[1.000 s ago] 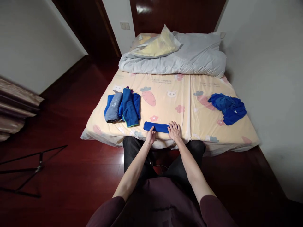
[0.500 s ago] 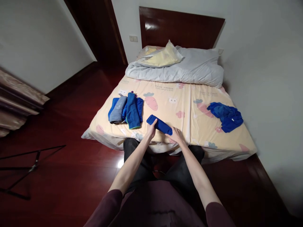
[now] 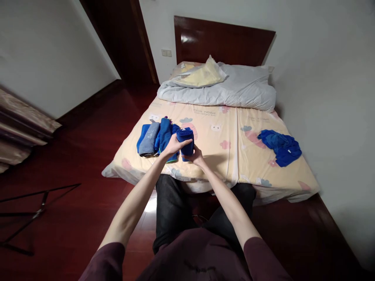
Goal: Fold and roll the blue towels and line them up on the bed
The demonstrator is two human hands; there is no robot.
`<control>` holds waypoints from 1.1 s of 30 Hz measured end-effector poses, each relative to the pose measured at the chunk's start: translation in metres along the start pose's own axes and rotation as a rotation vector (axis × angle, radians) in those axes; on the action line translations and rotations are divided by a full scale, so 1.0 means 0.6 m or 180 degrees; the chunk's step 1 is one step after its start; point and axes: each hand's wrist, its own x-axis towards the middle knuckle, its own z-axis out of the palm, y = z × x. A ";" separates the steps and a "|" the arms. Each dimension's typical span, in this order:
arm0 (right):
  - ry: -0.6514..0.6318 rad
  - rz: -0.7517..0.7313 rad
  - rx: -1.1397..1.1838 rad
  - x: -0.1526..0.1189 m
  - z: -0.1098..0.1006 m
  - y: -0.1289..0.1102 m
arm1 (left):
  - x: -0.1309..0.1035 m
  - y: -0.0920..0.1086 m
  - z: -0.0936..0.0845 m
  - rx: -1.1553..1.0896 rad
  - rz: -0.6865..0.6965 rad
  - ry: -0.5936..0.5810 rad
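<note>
A rolled blue towel (image 3: 186, 147) is held upright over the bed, its coiled end facing up. My left hand (image 3: 175, 145) grips its upper left side, with the thumb across the front. Around the lower right side is my right hand (image 3: 195, 155), closed on the same towel. Just left of them lies a group of rolled or folded towels: a grey one (image 3: 149, 139) with pale lettering and a blue one (image 3: 165, 130) with a green edge, partly hidden by my left hand. A crumpled blue cloth heap (image 3: 280, 146) rests at the right of the bed.
The bed (image 3: 216, 117) has a patterned peach sheet. A grey quilt (image 3: 249, 86) and a yellow pillow (image 3: 205, 74) lie near the wooden headboard (image 3: 222, 41). Black stand legs (image 3: 38, 210) are on the floor at left, and a curtain (image 3: 23, 121) hangs beyond them.
The blue towel roll has been turned from lying slanted to upright and carried left, beside the other towels. Both my hands have moved left with it.
</note>
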 end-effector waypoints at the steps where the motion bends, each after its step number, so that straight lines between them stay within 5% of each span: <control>1: -0.0023 -0.0020 0.0203 0.010 0.011 -0.006 | 0.003 0.000 -0.008 0.0072 0.0031 0.0001; 10: 0.0050 0.0076 0.0838 0.032 0.063 -0.017 | -0.001 -0.060 -0.028 0.0296 -0.0115 0.0024; 22: -0.0025 0.0082 0.0675 0.027 0.045 -0.050 | 0.003 -0.069 -0.037 0.0566 0.0134 -0.0031; 33: -0.0092 0.0355 -0.0452 0.028 0.037 -0.054 | 0.001 -0.110 -0.048 0.0465 0.0133 -0.0043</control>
